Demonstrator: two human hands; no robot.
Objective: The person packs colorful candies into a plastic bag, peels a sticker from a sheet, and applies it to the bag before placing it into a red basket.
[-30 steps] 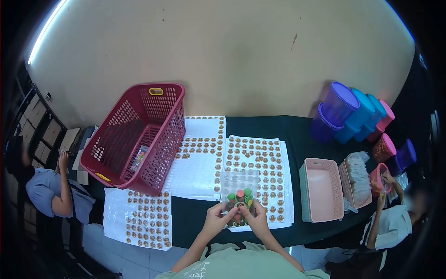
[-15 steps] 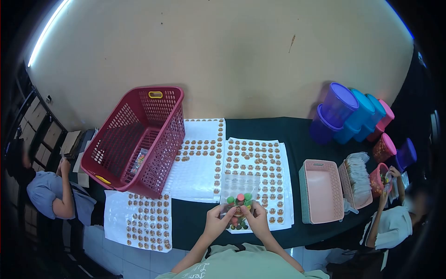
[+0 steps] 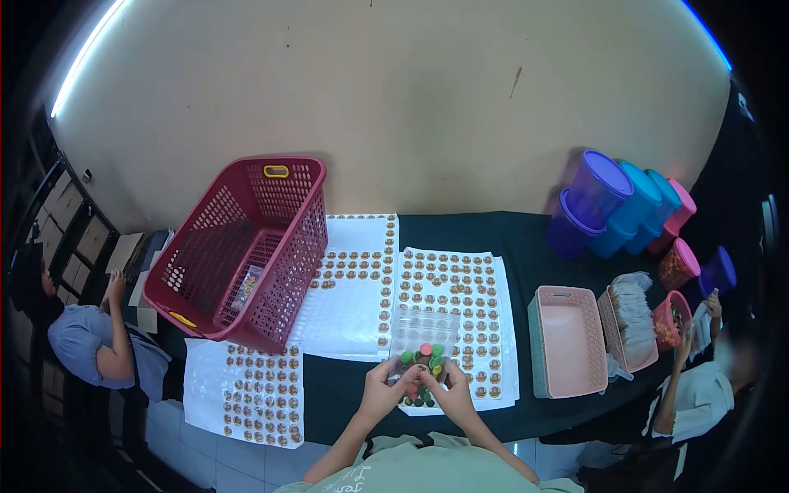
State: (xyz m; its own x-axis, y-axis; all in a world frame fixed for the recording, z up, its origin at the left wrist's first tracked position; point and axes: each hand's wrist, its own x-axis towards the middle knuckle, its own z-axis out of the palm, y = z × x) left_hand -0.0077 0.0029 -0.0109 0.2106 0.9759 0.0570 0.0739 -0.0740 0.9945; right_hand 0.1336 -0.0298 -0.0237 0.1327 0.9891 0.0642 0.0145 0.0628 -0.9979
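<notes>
My left hand (image 3: 383, 388) and my right hand (image 3: 451, 389) both grip a small clear plastic bag (image 3: 422, 335) holding several coloured round pieces, green, red and yellow. I hold it upright over the near edge of the dark table (image 3: 526, 238), thumbs pressed on its lower front. Under and behind the bag lies a white sheet of round brown stickers (image 3: 450, 287). A second sticker sheet (image 3: 353, 279) lies to its left, and a third (image 3: 246, 386) hangs over the table's near left edge.
A red mesh basket (image 3: 288, 238) with one packet inside stands tilted at the left. Two pink trays (image 3: 567, 337) sit at the right, one filled with white packets. Stacked purple, blue and pink tubs (image 3: 625, 201) stand far right. Other people sit at both ends.
The bag has dropped slightly and come closer to me between my hands. The person at the right has raised a hand.
</notes>
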